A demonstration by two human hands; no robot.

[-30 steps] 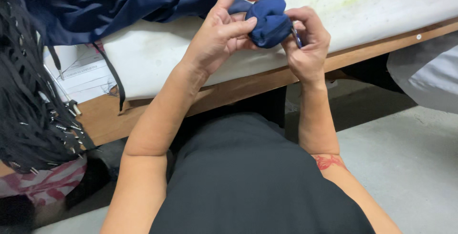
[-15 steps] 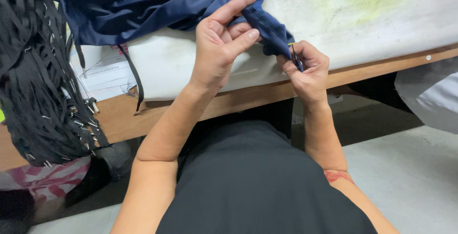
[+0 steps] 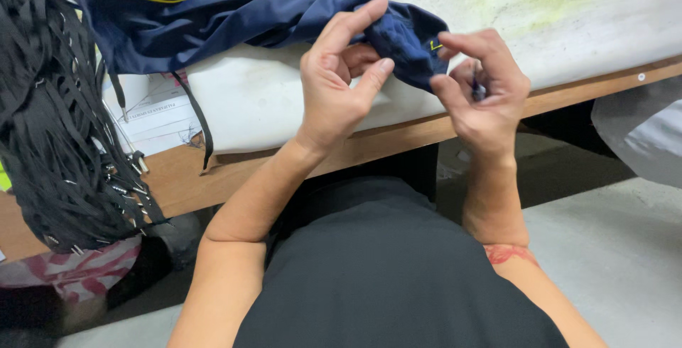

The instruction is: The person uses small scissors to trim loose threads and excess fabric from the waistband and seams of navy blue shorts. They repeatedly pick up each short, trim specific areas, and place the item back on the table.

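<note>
A navy garment (image 3: 213, 14) with a thin yellow stripe lies bunched on the white padded table top (image 3: 568, 21). One fold of it hangs toward me between my hands. My left hand (image 3: 341, 82) pinches that fold, index finger stretched up along the cloth and thumb below it. My right hand (image 3: 483, 96) is just right of the fold, fingers curled around a small dark tool (image 3: 477, 91) that is mostly hidden in the hand. Its thumb nearly touches the cloth's lower edge.
A thick bundle of black cords with metal tips (image 3: 57, 121) hangs at the left over printed papers (image 3: 153, 110). The table's wooden edge (image 3: 582, 82) runs across in front of me. Clear plastic (image 3: 646, 135) hangs at right; striped cloth (image 3: 71, 273) lies at lower left.
The balled-up navy fold I held up in both hands has been let out and now hangs from the pile. My hands have moved slightly apart, the right one off the cloth.
</note>
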